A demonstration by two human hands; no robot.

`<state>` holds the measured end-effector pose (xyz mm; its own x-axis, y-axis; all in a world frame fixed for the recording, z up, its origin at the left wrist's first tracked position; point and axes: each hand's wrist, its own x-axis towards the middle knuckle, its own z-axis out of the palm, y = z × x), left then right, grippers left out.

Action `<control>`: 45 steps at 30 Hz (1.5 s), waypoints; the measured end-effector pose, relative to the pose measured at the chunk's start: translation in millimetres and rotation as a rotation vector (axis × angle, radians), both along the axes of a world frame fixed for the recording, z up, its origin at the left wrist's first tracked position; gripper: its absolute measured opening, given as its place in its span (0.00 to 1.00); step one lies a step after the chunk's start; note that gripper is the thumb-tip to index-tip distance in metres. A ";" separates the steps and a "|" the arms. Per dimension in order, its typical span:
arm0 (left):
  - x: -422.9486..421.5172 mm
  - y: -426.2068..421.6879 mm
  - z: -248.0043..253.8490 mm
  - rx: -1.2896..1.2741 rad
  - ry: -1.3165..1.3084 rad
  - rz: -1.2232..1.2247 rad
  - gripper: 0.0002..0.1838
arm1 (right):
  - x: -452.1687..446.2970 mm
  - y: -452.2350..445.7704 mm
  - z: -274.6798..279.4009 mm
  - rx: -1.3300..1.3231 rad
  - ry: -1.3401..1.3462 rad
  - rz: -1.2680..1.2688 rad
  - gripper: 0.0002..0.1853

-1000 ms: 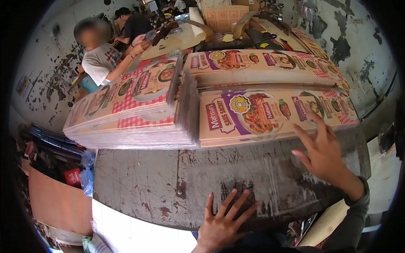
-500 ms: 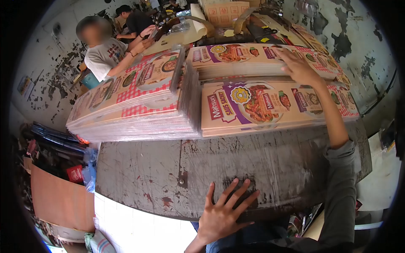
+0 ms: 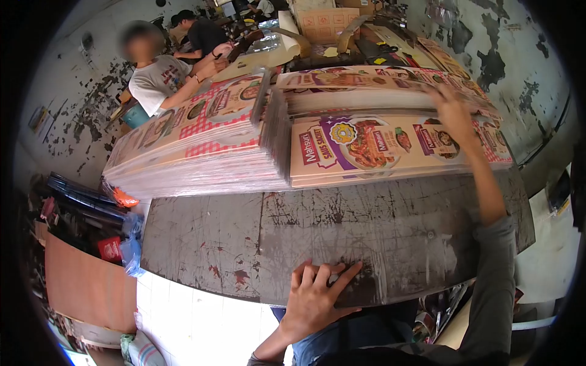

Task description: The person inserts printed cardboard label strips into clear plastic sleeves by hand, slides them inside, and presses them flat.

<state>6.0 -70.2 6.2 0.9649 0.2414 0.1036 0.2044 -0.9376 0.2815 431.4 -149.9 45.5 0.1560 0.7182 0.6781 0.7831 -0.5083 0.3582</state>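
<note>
My right hand (image 3: 453,116) is at the right part of the back stack of printed cardboard sheets (image 3: 342,100), at the edge of its blurred top sheet (image 3: 366,79); motion smears the fingers. In front of that stack lies a lower stack of the same print (image 3: 366,146), under my right forearm. My left hand (image 3: 317,296) rests on the front edge of the dark scratched table (image 3: 213,235), fingers apart and bent, holding nothing. A tall stack in clear plastic (image 3: 201,161) stands at the left.
Across the table at the left is a person in a light shirt (image 3: 152,82); another in dark clothing (image 3: 204,36) is farther back. Scissors and tools (image 3: 390,55) lie behind the stacks. Blue plastic (image 3: 131,247) hangs by the table's left edge.
My right hand has moved from above the front stack to the back stack, whose top sheet now looks shifted. My left fingers have bent on the table edge.
</note>
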 end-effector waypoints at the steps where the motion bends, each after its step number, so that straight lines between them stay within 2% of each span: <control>1: -1.2 -1.7 -0.5 0.000 -0.002 0.002 0.43 | -10.8 -11.6 14.6 0.050 0.141 -0.034 0.23; 2: -2.6 -3.5 -0.8 0.010 -0.018 0.007 0.43 | -21.3 -22.6 23.8 0.100 0.284 -0.070 0.23; 4: -3.6 -1.8 2.6 0.024 -0.040 0.009 0.42 | -32.6 -47.6 23.3 0.137 0.210 -0.009 0.23; 5: -4.9 4.8 8.5 -0.064 -0.016 -0.060 0.43 | -38.0 -61.5 24.1 0.174 0.135 0.055 0.24; 6: -6.6 12.2 13.3 -0.153 0.012 -0.127 0.45 | -46.9 -75.8 25.2 0.171 0.151 0.041 0.24; 10: 4.6 49.7 14.4 -0.206 -0.083 -0.166 0.46 | -102.3 -130.7 20.8 0.143 0.146 0.032 0.23; 12: 15.6 57.2 10.7 0.241 -0.054 -0.064 0.46 | -125.0 -160.1 3.9 0.089 0.151 0.053 0.18; 16: 19.0 58.2 1.2 0.361 -0.002 -0.031 0.40 | -167.1 -200.3 -14.2 -0.137 0.313 0.080 0.14; 18: 23.3 61.2 5.8 0.275 -0.050 -0.105 0.34 | -179.9 -198.0 -12.6 -0.231 0.736 0.228 0.20; 19: 26.3 62.8 2.3 0.298 -0.134 -0.095 0.30 | -175.7 -199.9 -13.5 -0.230 0.740 0.227 0.20; 21: 32.1 66.3 0.8 0.340 -0.165 -0.118 0.28 | -159.5 -200.1 -15.4 -0.203 0.843 0.256 0.29; 22: 35.0 68.4 0.0 0.381 -0.202 -0.137 0.27 | -155.0 -192.2 -14.8 -0.198 0.840 0.254 0.29; 24: 38.6 71.5 -1.9 0.384 -0.249 -0.139 0.24 | -148.6 -169.2 -14.2 -0.191 0.739 0.113 0.35; 25: 39.0 71.6 -1.6 0.374 -0.255 -0.120 0.23 | -145.7 -161.8 -17.5 -0.188 0.737 0.115 0.35; 27: 38.4 73.0 -2.1 0.372 -0.259 -0.095 0.23 | -141.4 -148.3 -25.8 -0.257 0.689 0.081 0.45; 28: 37.0 72.6 -3.6 0.318 -0.273 -0.074 0.21 | -140.2 -146.0 -28.4 -0.258 0.688 0.089 0.45; 30: 33.4 72.6 -5.5 0.262 -0.288 -0.041 0.20 | -138.4 -145.6 -33.1 -0.077 0.868 0.147 0.49; 34: 32.1 73.6 -7.2 0.196 -0.326 -0.104 0.18 | -135.1 -152.8 -22.4 -0.030 0.823 0.158 0.45; 36: 31.7 75.3 -11.3 0.209 -0.378 -0.143 0.17 | -134.2 -156.4 -14.4 0.058 0.945 -0.036 0.39; 37: 31.7 75.2 -11.2 0.200 -0.385 -0.148 0.15 | -134.0 -154.0 -3.9 0.054 0.842 -0.012 0.32; 38: 31.3 75.8 -14.1 0.200 -0.385 -0.149 0.15 | -135.4 -151.4 9.1 0.056 0.841 -0.012 0.32; 40: 29.9 74.6 -20.2 0.204 -0.349 -0.095 0.13 | -140.1 -144.6 31.4 0.142 1.042 -0.104 0.28; 41: 33.6 70.7 -16.0 0.205 -0.442 -0.065 0.12 | -140.3 -139.7 35.0 0.169 0.846 -0.032 0.25; 42: 34.3 69.3 -11.2 0.204 -0.438 -0.075 0.12 | -138.9 -136.9 43.2 0.130 0.767 0.019 0.25; 45: 36.6 68.4 -2.8 0.289 -0.490 -0.120 0.14 | -149.7 -112.1 60.2 0.227 0.864 0.073 0.24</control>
<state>42.6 -1.7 3.4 0.8067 0.0284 0.5903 0.0019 -0.9990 0.0456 281.6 -262.0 105.7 0.6374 0.6093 0.4717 0.7659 -0.4338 -0.4746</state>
